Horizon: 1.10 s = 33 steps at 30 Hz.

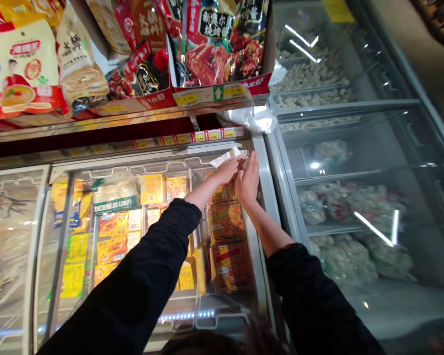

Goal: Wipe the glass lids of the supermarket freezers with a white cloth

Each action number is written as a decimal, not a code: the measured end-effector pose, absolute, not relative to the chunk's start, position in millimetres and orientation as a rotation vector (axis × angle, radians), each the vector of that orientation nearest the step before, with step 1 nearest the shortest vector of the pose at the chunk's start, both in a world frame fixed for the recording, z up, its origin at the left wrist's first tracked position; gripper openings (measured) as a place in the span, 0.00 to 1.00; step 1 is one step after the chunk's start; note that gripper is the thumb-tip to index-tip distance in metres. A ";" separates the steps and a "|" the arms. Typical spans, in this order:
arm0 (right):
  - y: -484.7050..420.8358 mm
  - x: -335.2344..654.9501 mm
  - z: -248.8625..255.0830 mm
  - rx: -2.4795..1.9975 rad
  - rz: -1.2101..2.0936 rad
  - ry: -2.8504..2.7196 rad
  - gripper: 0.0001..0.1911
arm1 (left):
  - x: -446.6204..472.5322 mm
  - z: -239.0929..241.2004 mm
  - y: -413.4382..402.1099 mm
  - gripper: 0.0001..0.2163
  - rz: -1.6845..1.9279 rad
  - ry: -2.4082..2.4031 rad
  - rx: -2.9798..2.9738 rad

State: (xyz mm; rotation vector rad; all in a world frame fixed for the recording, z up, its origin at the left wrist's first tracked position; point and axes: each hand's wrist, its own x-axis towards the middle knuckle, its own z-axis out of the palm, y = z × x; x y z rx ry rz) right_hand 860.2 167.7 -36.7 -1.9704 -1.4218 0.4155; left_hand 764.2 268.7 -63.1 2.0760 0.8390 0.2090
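At the far right corner of a glass-topped freezer, both my hands are close together. My left hand has its fingers closed around a white, crumpled sheet. Whether the sheet is paper or thin plastic, I cannot tell. Right beside it, my right hand lies flat with fingers stretched toward the back rim, its fingertips near the sheet's end. Below the hands, boxed foods in orange-brown packaging show through the glass.
Yellow boxes and green packs sit inside the freezer. Above its back edge, a shelf holds sauce pouches and price tags. A second freezer with bagged frozen food adjoins on the right. Silvery plastic wrap hangs between them.
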 end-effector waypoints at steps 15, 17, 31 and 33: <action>78.9 911.1 -13.1 -2.204 0.333 -1.704 0.37 | 764.6 -38.7 269.8 0.28 0.046 1.107 2.052; 86.8 921.7 -17.7 -2.194 0.373 -1.741 0.36 | 773.2 -34.2 252.2 0.26 0.097 1.037 2.033; 88.7 928.9 -21.0 -2.099 0.477 -1.728 0.36 | 774.8 -39.5 271.3 0.25 0.040 0.995 2.088; 89.5 928.0 -20.9 -2.086 0.480 -1.705 0.35 | 782.9 -32.9 270.0 0.25 0.004 0.980 2.167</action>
